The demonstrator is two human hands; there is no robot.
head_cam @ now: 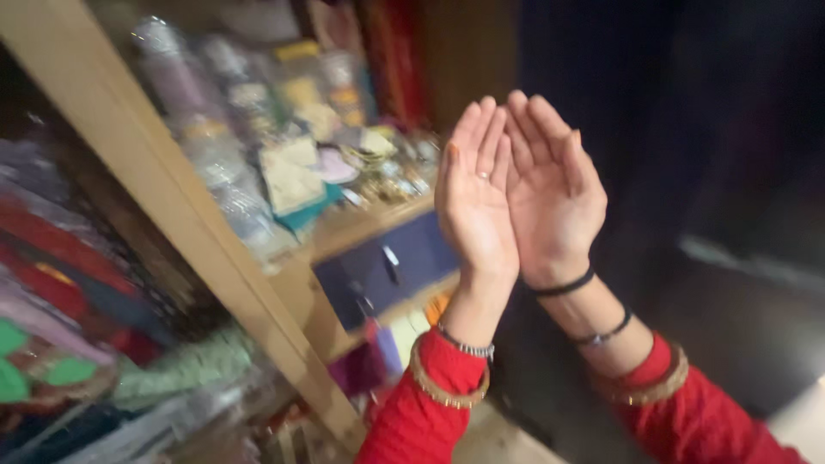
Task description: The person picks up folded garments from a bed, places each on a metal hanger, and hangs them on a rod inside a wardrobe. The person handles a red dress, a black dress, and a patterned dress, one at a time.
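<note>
Wooden shelf (pixel 172 185) fills left side, packed with folded cloth (pixel 60 283) and wrapped packets (pixel 284 129); dark drawer (pixel 387 271) under shelf's front edge. Left hand (pixel 474 202) and right hand (pixel 553 193) raised side by side, touching, palms up, spread flat, holding nothing. No item picked from shelf yet.

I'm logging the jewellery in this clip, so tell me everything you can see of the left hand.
The left hand is raised open and empty, palm toward the camera, fingers together and pointing up. Its little-finger edge lies against the right hand, the two forming a cupped pair. A thin ring shows on one finger. A beaded bracelet circles the wrist above a red sleeve with a gold-trimmed cuff. It holds nothing, in front of a blurred wooden shelf.
</note>
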